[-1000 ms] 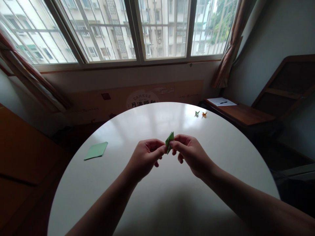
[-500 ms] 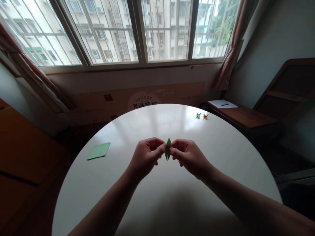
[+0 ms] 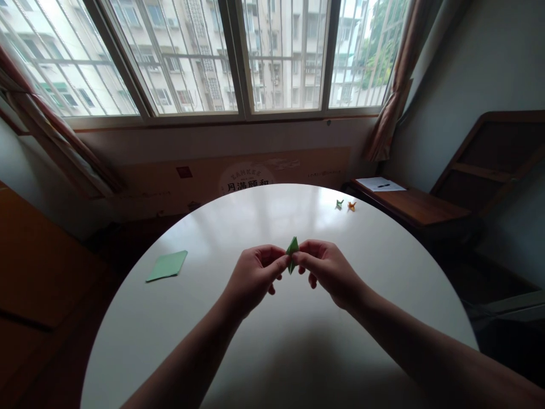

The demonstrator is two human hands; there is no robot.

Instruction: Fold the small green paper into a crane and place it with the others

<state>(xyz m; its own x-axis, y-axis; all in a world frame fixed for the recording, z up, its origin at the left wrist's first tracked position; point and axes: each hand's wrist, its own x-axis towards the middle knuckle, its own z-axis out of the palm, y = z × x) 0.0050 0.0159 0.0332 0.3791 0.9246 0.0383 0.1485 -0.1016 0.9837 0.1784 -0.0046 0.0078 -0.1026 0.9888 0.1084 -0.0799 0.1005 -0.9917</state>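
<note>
A small folded green paper (image 3: 293, 247), shaped like a narrow diamond, is held up over the middle of the round white table (image 3: 272, 352). My left hand (image 3: 259, 275) pinches its left edge between thumb and fingers. On the opposite edge, my right hand (image 3: 326, 267) grips it the same way. Both thumbs face me, and the fingertips behind the paper are partly hidden. The paper's pointed top and bottom show between the hands.
Light green paper sheets (image 3: 167, 266) lie at the table's left. Near the far right edge stand a small green origami figure (image 3: 339, 204) and an orange one (image 3: 351, 207). Beyond, a wooden surface (image 3: 409, 203) carries a white paper (image 3: 378, 184) with a pen.
The folded green paper has tilted slightly, its top point leaning to the right. Both hands keep their pinch on it. The whole view has shifted a little.
</note>
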